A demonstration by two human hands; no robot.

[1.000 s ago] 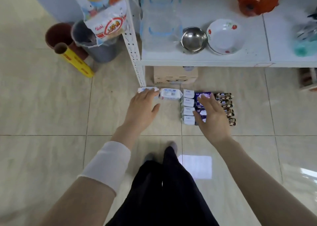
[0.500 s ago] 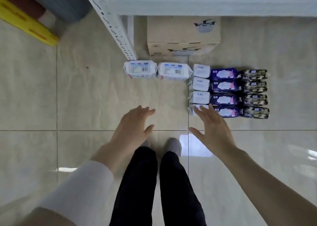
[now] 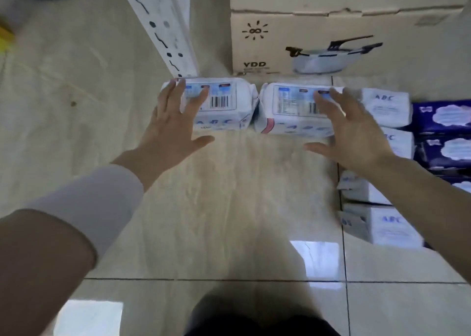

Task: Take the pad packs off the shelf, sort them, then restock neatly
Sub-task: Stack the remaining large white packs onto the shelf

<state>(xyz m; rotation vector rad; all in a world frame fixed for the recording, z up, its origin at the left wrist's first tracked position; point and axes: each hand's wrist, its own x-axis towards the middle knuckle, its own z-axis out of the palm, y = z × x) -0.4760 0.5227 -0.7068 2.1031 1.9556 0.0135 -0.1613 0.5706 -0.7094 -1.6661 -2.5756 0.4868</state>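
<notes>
The hands are open, fingers spread: left hand (image 3: 170,129) over the left white pack (image 3: 224,106), right hand (image 3: 354,136) over the right white pack (image 3: 290,111), both packs just before the cardboard box (image 3: 331,37). This looks like gathering for restocking; next, fingers must curl round each.

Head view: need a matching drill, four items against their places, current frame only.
Items:
1. beige cardboard box with a pan picture
2. dark blue plastic pad packs
3. white perforated metal shelf post
4. left hand

Places:
A. right edge of the frame
B. fingers spread over the left white barcode-labelled pad pack
C. top of the frame, farthest from the person
D. upper left, slanting down to that pack's far corner

Pairs: 1-C, 2-A, 3-D, 4-B.
</notes>
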